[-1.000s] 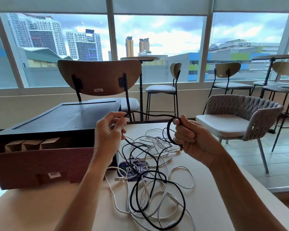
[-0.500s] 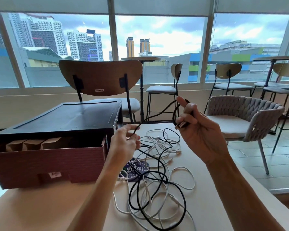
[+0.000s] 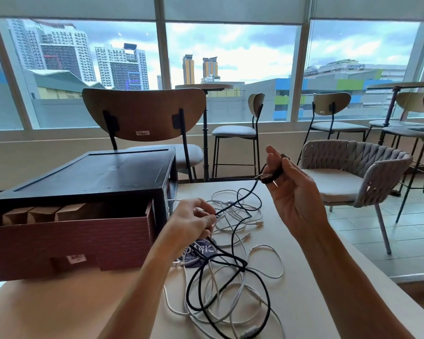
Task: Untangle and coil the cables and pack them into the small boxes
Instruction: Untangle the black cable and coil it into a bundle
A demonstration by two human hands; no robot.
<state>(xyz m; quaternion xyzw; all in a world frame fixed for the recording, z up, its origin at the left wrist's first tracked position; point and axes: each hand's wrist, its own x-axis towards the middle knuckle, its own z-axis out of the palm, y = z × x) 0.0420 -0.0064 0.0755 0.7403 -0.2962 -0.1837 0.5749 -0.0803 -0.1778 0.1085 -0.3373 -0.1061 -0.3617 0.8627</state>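
Locate the black cable point(image 3: 187, 291) lying in loose loops on the pale table point(image 3: 316, 277), tangled over and under several white cables point(image 3: 240, 287) in one heap. Trace it up from the heap to two held points.

Note the left hand point(image 3: 191, 221), low above the heap, fingers curled, pinching a stretch of the black cable between thumb and fingertips. Note the right hand point(image 3: 294, 192), higher and to the right, palm toward the camera, fingers curled round a small coil point(image 3: 271, 178) of the same cable, one finger straightened upward.

Find the small boxes point(image 3: 42, 212), brown and upright, ranked in a reddish cardboard tray point(image 3: 71, 241) left of the heap, partly covered by a black flat-topped case point(image 3: 91, 172). See a dark round printed disc point(image 3: 198, 255) under the cables, beside the tray.

Beyond the table: a wood-backed chair point(image 3: 145, 113), a woven grey armchair point(image 3: 353, 167), stools point(image 3: 233, 130) and windows point(image 3: 230, 57) facing city towers.
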